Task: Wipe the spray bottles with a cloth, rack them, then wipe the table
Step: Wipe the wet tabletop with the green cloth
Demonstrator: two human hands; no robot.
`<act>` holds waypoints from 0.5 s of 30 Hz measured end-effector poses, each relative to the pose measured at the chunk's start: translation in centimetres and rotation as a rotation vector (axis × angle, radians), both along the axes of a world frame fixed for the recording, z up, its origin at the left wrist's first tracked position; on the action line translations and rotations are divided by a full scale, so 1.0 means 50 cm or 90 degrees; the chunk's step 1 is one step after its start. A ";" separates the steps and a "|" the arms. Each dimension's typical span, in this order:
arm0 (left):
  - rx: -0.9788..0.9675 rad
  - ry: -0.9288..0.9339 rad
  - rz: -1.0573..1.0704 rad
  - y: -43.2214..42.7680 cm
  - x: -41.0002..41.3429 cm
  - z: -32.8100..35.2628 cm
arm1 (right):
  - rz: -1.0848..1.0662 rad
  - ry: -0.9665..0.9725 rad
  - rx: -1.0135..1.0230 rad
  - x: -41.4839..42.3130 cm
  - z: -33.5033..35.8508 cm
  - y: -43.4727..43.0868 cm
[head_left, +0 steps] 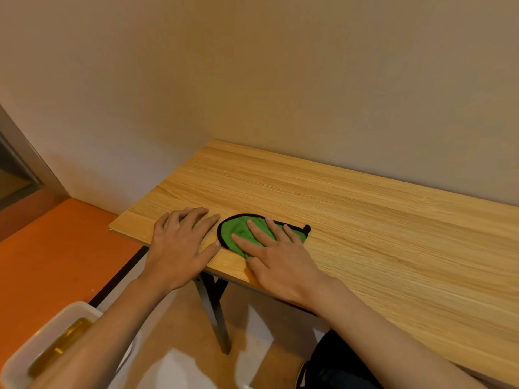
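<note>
- Near the table's [365, 220] left front corner, the right hand [278, 256] presses one green cloth [238, 231] flat under straight, spread fingers, likely so the whole palm drives the wipe.
- Just beside it, the left hand [179, 245] lies open on bare wood, probably to steady the body.
- Count: one cloth, one table, two hands, one white tub [36, 346] on the floor; no spray bottles show, so racking looks done.

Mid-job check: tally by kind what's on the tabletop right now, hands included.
Green cloth: 1
Hands: 2, left hand flat on the table, right hand flat on the cloth
Total: 3
</note>
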State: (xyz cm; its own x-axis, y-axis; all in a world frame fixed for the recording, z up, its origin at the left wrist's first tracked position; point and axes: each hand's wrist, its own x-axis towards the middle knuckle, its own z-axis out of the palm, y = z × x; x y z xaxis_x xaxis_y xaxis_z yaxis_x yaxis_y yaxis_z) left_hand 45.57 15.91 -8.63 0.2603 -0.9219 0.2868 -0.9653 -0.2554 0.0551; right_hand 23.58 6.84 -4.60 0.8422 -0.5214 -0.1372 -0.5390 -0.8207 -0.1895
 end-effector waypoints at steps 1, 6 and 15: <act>0.004 -0.002 -0.001 0.002 0.001 0.000 | 0.009 -0.003 -0.002 -0.019 -0.001 0.008; 0.015 0.002 -0.001 0.001 0.001 0.001 | -0.035 0.004 0.029 -0.205 0.001 0.027; 0.010 0.017 -0.004 -0.004 -0.005 0.004 | -0.351 0.040 0.006 -0.335 0.006 0.005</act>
State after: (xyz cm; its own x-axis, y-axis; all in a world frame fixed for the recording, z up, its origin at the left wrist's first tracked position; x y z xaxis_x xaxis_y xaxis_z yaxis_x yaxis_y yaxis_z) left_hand 45.30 15.72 -8.42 0.2626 -0.9279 0.2648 -0.9649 -0.2512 0.0767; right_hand 6.86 7.08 -4.30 0.4352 -0.8809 -0.1860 -0.8987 -0.4125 -0.1491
